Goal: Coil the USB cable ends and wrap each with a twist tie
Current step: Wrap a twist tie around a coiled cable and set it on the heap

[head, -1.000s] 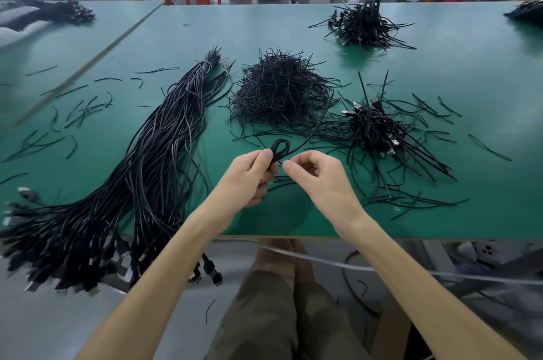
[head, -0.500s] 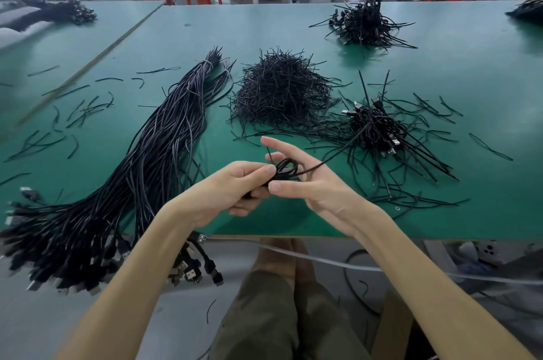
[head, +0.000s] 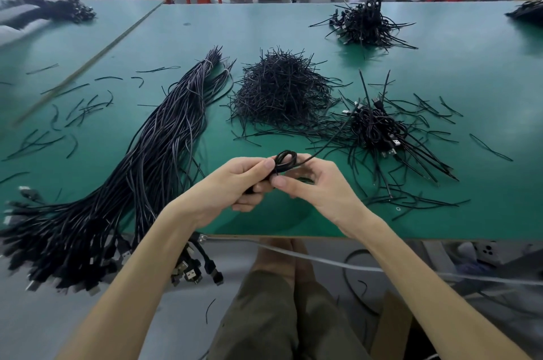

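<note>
Your right hand (head: pixel 317 186), spread open a moment ago, is now curling in and pinching what looks like a twist tie (head: pixel 311 157) against the cable coil (head: pixel 285 157). Your left hand (head: pixel 235 183) is gripping the coil above the tabletop (head: pixel 293 221) near edge. Wrapping is probably beginning.

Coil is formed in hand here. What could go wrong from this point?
The coil is pinched only between the fingertips of the left hand and right hand; it might spring open before being tied. The loose strand running from it toward the pile of coiled cables could snag there.
</note>
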`<state>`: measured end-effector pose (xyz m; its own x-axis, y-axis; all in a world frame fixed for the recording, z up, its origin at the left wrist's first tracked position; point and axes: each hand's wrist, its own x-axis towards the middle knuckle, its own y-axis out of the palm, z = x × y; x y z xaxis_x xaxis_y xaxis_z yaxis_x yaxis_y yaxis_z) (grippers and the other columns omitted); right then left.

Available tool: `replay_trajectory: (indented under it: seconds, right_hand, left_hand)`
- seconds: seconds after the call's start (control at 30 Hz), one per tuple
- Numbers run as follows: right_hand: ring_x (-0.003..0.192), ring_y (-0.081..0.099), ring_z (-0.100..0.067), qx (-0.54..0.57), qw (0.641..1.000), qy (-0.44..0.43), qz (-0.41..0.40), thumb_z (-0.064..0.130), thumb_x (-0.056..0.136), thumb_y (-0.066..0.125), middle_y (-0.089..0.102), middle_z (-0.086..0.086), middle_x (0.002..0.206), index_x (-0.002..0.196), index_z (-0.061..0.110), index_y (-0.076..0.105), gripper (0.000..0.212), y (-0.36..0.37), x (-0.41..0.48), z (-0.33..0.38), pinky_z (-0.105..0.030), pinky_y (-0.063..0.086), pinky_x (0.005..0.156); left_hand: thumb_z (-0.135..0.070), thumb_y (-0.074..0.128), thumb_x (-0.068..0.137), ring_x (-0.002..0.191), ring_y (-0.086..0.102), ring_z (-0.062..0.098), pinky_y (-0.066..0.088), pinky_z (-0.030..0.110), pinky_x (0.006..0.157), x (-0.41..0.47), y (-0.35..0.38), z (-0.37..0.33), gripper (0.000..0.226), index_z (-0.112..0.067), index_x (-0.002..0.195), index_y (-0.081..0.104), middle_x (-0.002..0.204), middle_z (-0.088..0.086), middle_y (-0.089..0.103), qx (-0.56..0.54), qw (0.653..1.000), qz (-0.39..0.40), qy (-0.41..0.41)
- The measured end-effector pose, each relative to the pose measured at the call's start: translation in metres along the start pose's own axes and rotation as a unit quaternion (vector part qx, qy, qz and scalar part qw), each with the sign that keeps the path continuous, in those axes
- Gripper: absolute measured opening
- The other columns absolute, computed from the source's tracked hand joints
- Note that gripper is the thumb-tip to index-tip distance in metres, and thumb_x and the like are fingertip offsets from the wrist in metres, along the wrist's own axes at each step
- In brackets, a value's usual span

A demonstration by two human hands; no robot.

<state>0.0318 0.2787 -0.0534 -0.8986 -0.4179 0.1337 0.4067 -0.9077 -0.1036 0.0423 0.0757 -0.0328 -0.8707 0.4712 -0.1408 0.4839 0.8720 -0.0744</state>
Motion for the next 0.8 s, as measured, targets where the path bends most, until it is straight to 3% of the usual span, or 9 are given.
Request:
replay_trajectory:
  seconds: [0.13, 0.2, 0.27, 0.33, 0.43, 0.53, 0.6, 0.7, 0.8]
  right_hand:
    - [0.095, 0.071, -0.023, -0.052, 0.996, -0.045, -0.056, 0.031, 0.082, 0.079, 0.077, 0.002, 0.098, 0.100, 0.022, 0.075, 0.021, 0.001, 0.000, 0.001, -0.048, 0.056, 0.084]
    - [0.091, 0.071, -0.019, -0.085, 0.992, -0.061, -0.074, 0.018, 0.086, 0.078, 0.077, 0.004, 0.094, 0.097, 0.017, 0.076, 0.011, 0.000, 0.001, -0.001, -0.041, 0.055, 0.081]
    - [0.081, 0.068, -0.003, -0.109, 0.986, -0.083, -0.090, 0.009, 0.086, 0.076, 0.074, 0.015, 0.086, 0.090, 0.021, 0.075, 0.013, 0.000, 0.000, 0.000, -0.018, 0.050, 0.075]
    - [0.079, 0.065, 0.003, -0.163, 0.973, -0.119, -0.108, 0.004, 0.087, 0.074, 0.069, 0.018, 0.082, 0.089, 0.022, 0.073, 0.018, 0.000, -0.002, 0.002, -0.008, 0.045, 0.073]
    - [0.083, 0.060, 0.005, -0.242, 0.947, -0.175, -0.114, 0.006, 0.092, 0.069, 0.061, 0.021, 0.090, 0.097, 0.010, 0.072, 0.007, 0.003, -0.005, 0.004, -0.011, 0.046, 0.076]
    - [0.088, 0.062, -0.005, -0.311, 0.919, -0.208, -0.122, 0.011, 0.098, 0.063, 0.063, 0.014, 0.097, 0.104, 0.006, 0.071, 0.011, 0.004, -0.010, 0.003, -0.025, 0.053, 0.080]
    - [0.091, 0.066, -0.016, -0.349, 0.902, -0.219, -0.128, 0.012, 0.099, 0.062, 0.069, 0.004, 0.101, 0.104, 0.006, 0.072, 0.012, 0.004, -0.013, 0.002, -0.032, 0.055, 0.079]
    - [0.084, 0.064, -0.021, -0.336, 0.914, -0.193, -0.121, 0.009, 0.098, 0.063, 0.068, 0.000, 0.095, 0.097, 0.005, 0.070, 0.008, 0.002, -0.014, 0.001, -0.041, 0.054, 0.075]
    - [0.072, 0.055, -0.022, -0.335, 0.920, -0.174, -0.108, 0.011, 0.099, 0.063, 0.060, 0.003, 0.084, 0.087, 0.004, 0.063, 0.014, 0.003, -0.012, 0.002, -0.045, 0.049, 0.067]
  left_hand:
    - [-0.039, 0.043, 0.107, 0.053, 0.025, 0.013, 0.025, 0.020, 0.046, -0.001, 0.001, 0.001, 0.033, -0.017, 0.087, 0.058, 0.070, -0.003, 0.038, -0.013, 1.000, 0.001, 0.021]
    - [-0.037, 0.043, 0.107, 0.054, 0.025, 0.014, 0.025, 0.021, 0.047, -0.002, 0.001, 0.001, 0.033, -0.015, 0.089, 0.058, 0.071, -0.003, 0.037, -0.024, 0.999, 0.008, 0.025]
    - [-0.038, 0.043, 0.108, 0.054, 0.025, 0.014, 0.025, 0.021, 0.048, -0.002, 0.001, 0.001, 0.033, -0.014, 0.091, 0.058, 0.071, -0.003, 0.037, -0.031, 0.999, 0.016, 0.024]
    - [-0.039, 0.043, 0.108, 0.055, 0.025, 0.013, 0.026, 0.020, 0.048, -0.003, 0.002, 0.000, 0.033, -0.016, 0.089, 0.058, 0.071, -0.004, 0.037, -0.040, 0.999, 0.018, 0.020]
    - [-0.041, 0.044, 0.108, 0.055, 0.024, 0.014, 0.026, 0.020, 0.048, -0.004, 0.005, -0.001, 0.034, -0.018, 0.086, 0.057, 0.070, -0.004, 0.035, -0.058, 0.998, 0.011, 0.010]
    - [-0.040, 0.040, 0.109, 0.053, 0.024, 0.016, 0.025, 0.023, 0.047, -0.004, 0.009, -0.002, 0.037, -0.017, 0.085, 0.055, 0.068, -0.003, 0.034, -0.045, 0.999, 0.005, -0.004]
    - [-0.037, 0.037, 0.111, 0.052, 0.030, 0.018, 0.029, 0.027, 0.046, -0.005, 0.011, -0.003, 0.041, -0.012, 0.086, 0.058, 0.067, 0.000, 0.040, 0.002, 1.000, -0.003, -0.003]
    - [-0.033, 0.036, 0.111, 0.057, 0.055, 0.024, 0.048, 0.031, 0.050, -0.007, 0.013, -0.007, 0.046, -0.006, 0.095, 0.070, 0.072, 0.001, 0.064, 0.110, 0.993, -0.037, 0.011]
    - [-0.053, 0.041, 0.098, 0.070, 0.066, 0.014, 0.052, 0.031, 0.066, -0.004, 0.012, -0.011, 0.045, -0.020, 0.096, 0.072, 0.083, -0.004, 0.070, 0.268, 0.958, -0.103, 0.029]
